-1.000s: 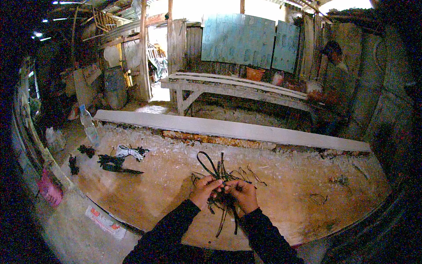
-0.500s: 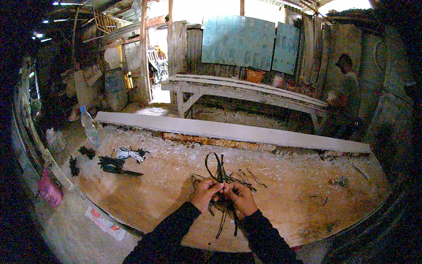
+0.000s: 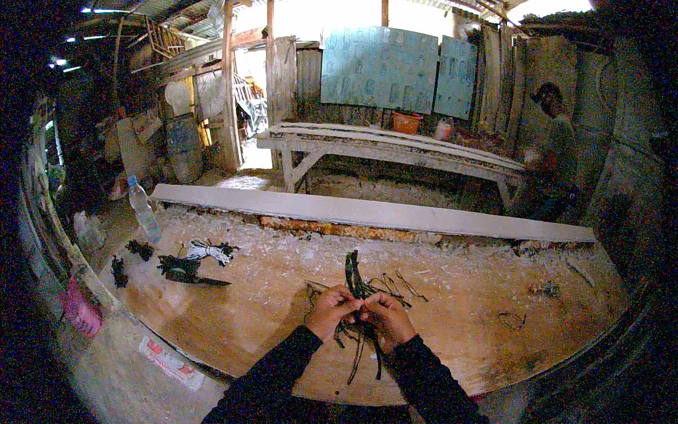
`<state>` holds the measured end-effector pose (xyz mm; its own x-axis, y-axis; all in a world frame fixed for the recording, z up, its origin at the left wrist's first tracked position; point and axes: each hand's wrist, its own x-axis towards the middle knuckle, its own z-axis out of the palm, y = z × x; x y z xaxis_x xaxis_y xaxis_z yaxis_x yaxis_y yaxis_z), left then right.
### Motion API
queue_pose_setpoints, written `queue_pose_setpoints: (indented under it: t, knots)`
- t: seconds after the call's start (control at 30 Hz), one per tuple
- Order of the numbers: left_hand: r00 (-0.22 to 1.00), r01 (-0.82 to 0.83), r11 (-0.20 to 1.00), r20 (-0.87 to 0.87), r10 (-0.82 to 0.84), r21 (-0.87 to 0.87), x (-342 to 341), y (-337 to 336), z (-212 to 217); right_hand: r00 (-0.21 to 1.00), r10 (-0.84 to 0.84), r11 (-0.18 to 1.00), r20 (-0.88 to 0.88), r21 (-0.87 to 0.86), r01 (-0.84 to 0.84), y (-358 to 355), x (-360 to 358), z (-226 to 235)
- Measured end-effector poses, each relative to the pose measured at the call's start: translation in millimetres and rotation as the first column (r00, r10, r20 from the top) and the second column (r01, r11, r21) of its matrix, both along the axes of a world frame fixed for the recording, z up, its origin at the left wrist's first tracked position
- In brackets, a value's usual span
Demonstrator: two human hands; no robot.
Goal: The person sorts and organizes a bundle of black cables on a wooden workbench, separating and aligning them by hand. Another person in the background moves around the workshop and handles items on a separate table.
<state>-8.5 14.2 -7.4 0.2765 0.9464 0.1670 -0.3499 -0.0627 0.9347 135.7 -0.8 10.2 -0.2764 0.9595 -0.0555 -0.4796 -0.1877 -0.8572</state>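
Note:
Over the middle of the worktable, my left hand (image 3: pixel 330 312) and my right hand (image 3: pixel 390 319) meet with thumbs and fingertips pinched together. Between them are thin black cords (image 3: pixel 352 267), flat and strap-like, whose ends stand up beyond my fingers. More loose black strands hang below, toward the table's near edge. Thin dark strands (image 3: pixel 399 286) lie just beyond my right hand. My fingers hide the exact spot being gripped. Farther left rest a dark bundle (image 3: pixel 178 268) with a long flat piece sticking out, a white cord bundle (image 3: pixel 207 251) and two small black clumps (image 3: pixel 139 249).
A pale board (image 3: pixel 367 213) runs along the worktable's (image 3: pixel 233 332) far edge, with whitish debris before it. A plastic bottle (image 3: pixel 145 215) stands at the far left. Beyond are a long bench (image 3: pixel 395 147), an orange bucket (image 3: pixel 407 123) and another person (image 3: pixel 558 145) at right.
The tall loop of black cord above my hands has gone; its strands now stand in a tighter cluster. Both hands stay in nearly the same place, still pinching.

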Motion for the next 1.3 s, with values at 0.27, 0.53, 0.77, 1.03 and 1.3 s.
queue_pose_setpoints:
  t: [0.27, 0.53, 0.77, 1.03, 1.3]
  knots:
    - [0.998, 0.060, 0.998, -0.009, -0.060, -0.001, 1.1, -2.2, 4.5, 0.992, -0.121, 0.986, 0.044, 0.125, 0.114, 3.1, 1.3, -6.8]
    - [0.996, 0.068, 0.996, 0.064, -0.065, -0.055, -1.3, 2.0, -3.8, 0.961, -0.221, 0.931, 0.167, 0.331, 0.156, -3.5, -1.8, 1.0]
    - [0.996, 0.069, 0.992, 0.069, -0.062, -0.103, -2.0, 2.0, -3.3, 0.549, -0.746, 0.419, 0.376, 0.906, -0.050, -13.2, 0.0, 13.7]
    - [0.987, 0.135, 0.971, 0.114, -0.115, -0.195, -9.0, 9.2, -15.0, 0.639, -0.664, 0.353, 0.389, 0.916, -0.191, -9.4, -4.5, 9.5]
    - [0.985, 0.123, 0.973, 0.140, -0.097, -0.195, -8.6, 11.5, -16.8, 0.585, -0.670, 0.456, 0.457, 0.875, -0.161, -14.7, -3.6, 11.9]
